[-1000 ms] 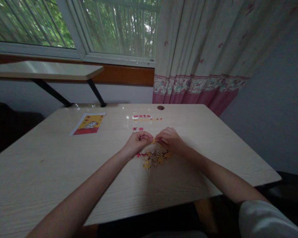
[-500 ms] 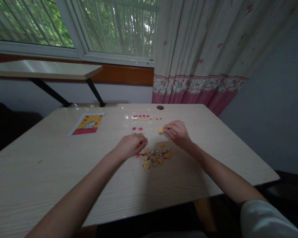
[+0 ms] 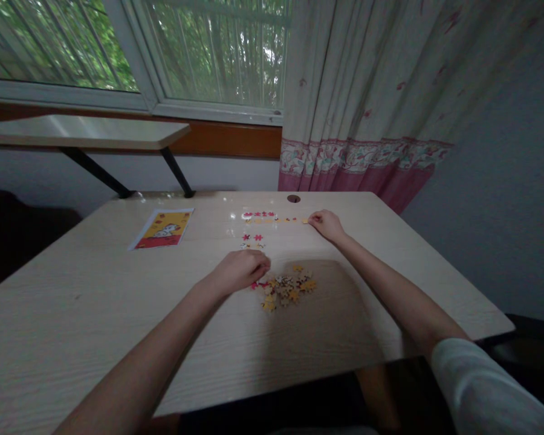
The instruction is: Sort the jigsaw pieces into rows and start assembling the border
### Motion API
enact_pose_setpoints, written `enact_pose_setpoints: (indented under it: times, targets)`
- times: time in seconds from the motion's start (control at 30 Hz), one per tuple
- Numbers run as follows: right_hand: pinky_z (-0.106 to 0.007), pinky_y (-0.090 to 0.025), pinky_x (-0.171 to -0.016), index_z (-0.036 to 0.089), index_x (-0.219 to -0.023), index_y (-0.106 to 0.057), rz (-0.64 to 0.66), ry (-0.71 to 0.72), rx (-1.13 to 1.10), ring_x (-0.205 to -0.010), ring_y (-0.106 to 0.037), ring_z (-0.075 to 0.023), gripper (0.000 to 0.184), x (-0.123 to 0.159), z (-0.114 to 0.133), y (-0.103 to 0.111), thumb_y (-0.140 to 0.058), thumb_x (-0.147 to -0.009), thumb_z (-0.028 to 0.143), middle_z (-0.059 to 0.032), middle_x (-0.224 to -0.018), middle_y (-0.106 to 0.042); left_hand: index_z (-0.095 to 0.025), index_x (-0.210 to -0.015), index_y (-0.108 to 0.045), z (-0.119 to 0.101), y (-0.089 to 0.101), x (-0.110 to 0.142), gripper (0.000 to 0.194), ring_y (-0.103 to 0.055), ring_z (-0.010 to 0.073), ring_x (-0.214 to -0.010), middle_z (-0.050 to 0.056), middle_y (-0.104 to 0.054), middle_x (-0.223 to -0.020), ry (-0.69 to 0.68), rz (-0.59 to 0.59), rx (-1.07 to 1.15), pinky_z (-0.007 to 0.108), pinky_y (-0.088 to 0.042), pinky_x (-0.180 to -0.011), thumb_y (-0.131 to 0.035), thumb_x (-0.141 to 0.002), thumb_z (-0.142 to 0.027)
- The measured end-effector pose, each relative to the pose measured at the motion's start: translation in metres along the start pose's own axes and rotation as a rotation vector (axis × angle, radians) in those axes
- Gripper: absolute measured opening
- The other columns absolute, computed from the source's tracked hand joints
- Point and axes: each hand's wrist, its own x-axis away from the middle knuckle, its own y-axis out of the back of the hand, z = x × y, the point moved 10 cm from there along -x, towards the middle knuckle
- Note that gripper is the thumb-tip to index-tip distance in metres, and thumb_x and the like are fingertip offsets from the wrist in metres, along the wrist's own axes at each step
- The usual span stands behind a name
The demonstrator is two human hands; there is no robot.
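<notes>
Pinched between the fingers of my right hand (image 3: pixel 327 226) is a yellow jigsaw piece (image 3: pixel 304 221), at the right end of a row of yellow pieces (image 3: pixel 268 221). Just behind that row lies a row of red pieces (image 3: pixel 257 214). My left hand (image 3: pixel 247 269) hovers by the left side of a loose pile of jigsaw pieces (image 3: pixel 286 286), its fingers closed; whether they hold anything is hidden. Two red pieces (image 3: pixel 252 237) lie beyond my left hand, with several pale pieces (image 3: pixel 252 246) just in front of them.
A printed picture (image 3: pixel 164 229) of a white animal on yellow and red lies on the left of the wooden desk (image 3: pixel 199 350). Behind it, a raised shelf (image 3: pixel 86 132) stands on black legs. A round cable hole (image 3: pixel 294 199) is near the back edge, before the curtain (image 3: pixel 358 121).
My right hand has moved away from me and slightly right, carrying the yellow jigsaw piece to the end of the yellow row. My left hand stays by the pile.
</notes>
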Motion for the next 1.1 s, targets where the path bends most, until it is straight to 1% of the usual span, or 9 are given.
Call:
enact_pose_setpoints:
  times: [0.13, 0.3, 0.43, 0.53, 0.6, 0.77, 0.9, 1.1]
  targets:
    - [-0.025, -0.039, -0.069, 0.022, -0.087, -0.07, 0.013, -0.014, 0.016, -0.078, -0.057, -0.0161, 0.02, -0.006, 0.0, -0.006, -0.054, -0.08, 0.032, -0.0037, -0.082, -0.066, -0.019, -0.086, -0.061, -0.001, 0.002, 0.0, 0.021, -0.06, 0.0169, -0.081, 0.003, -0.066, -0.085, 0.0, -0.012, 0.003, 0.025, -0.043, -0.068, -0.041, -0.087, -0.023]
    - [-0.027, -0.039, -0.073, 0.022, -0.089, -0.069, 0.007, -0.02, 0.04, -0.083, -0.057, -0.0175, 0.021, -0.008, 0.006, -0.004, -0.052, -0.081, 0.031, -0.005, -0.087, -0.067, -0.019, -0.086, -0.062, -0.004, 0.003, 0.0, 0.02, -0.06, 0.0165, -0.08, 0.003, -0.066, -0.086, 0.004, -0.007, -0.002, 0.024, -0.043, -0.066, -0.041, -0.087, -0.023]
    - [-0.03, -0.038, -0.079, 0.023, -0.092, -0.069, -0.007, 0.032, 0.074, -0.09, -0.055, -0.0198, 0.023, -0.006, 0.023, -0.001, -0.051, -0.082, 0.032, -0.0065, -0.093, -0.066, -0.019, -0.085, -0.062, -0.006, 0.003, -0.001, 0.02, -0.06, 0.0165, -0.079, 0.003, -0.066, -0.085, 0.007, -0.003, -0.005, 0.024, -0.043, -0.066, -0.042, -0.086, -0.021]
    - [-0.032, -0.037, -0.081, 0.024, -0.093, -0.07, 0.009, 0.07, 0.092, -0.093, -0.054, -0.0206, 0.025, -0.006, 0.037, -0.006, -0.051, -0.083, 0.036, -0.0073, -0.094, -0.065, -0.019, -0.085, -0.062, -0.006, 0.004, -0.001, 0.02, -0.06, 0.017, -0.078, 0.003, -0.066, -0.084, 0.017, 0.004, -0.01, 0.024, -0.043, -0.064, -0.042, -0.086, -0.021]
    - [-0.032, -0.038, -0.081, 0.024, -0.094, -0.07, 0.021, 0.067, 0.083, -0.093, -0.054, -0.0209, 0.025, -0.008, 0.042, -0.009, -0.051, -0.083, 0.038, -0.0081, -0.095, -0.064, -0.019, -0.085, -0.062, -0.007, 0.004, -0.001, 0.02, -0.06, 0.0171, -0.077, 0.003, -0.066, -0.084, 0.014, 0.006, -0.01, 0.025, -0.043, -0.063, -0.042, -0.086, -0.021]
    - [-0.033, -0.04, -0.078, 0.026, -0.094, -0.07, 0.019, 0.059, 0.078, -0.091, -0.054, -0.0215, 0.023, -0.014, 0.044, -0.013, -0.054, -0.082, 0.037, -0.0076, -0.095, -0.065, -0.019, -0.084, -0.062, -0.008, 0.005, 0.0, 0.021, -0.06, 0.0165, -0.076, 0.003, -0.066, -0.082, -0.006, -0.017, -0.003, 0.024, -0.042, -0.063, -0.041, -0.086, -0.021]
    - [-0.032, -0.04, -0.077, 0.027, -0.093, -0.071, 0.032, 0.063, 0.081, -0.087, -0.055, -0.0199, 0.021, -0.017, 0.044, -0.013, -0.056, -0.08, 0.035, -0.0066, -0.092, -0.067, -0.019, -0.085, -0.062, -0.007, 0.003, 0.0, 0.02, -0.06, 0.0162, -0.076, 0.003, -0.066, -0.083, -0.002, -0.006, -0.013, 0.024, -0.042, -0.064, -0.042, -0.086, -0.021]
    - [-0.032, -0.041, -0.077, 0.027, -0.092, -0.071, 0.049, 0.04, 0.063, -0.087, -0.057, -0.0206, 0.021, -0.017, 0.04, -0.011, -0.056, -0.08, 0.036, -0.0061, -0.09, -0.068, -0.019, -0.086, -0.061, -0.007, 0.003, -0.001, 0.02, -0.06, 0.0171, -0.079, 0.003, -0.066, -0.084, -0.008, -0.008, -0.032, 0.025, -0.043, -0.065, -0.042, -0.086, -0.02]
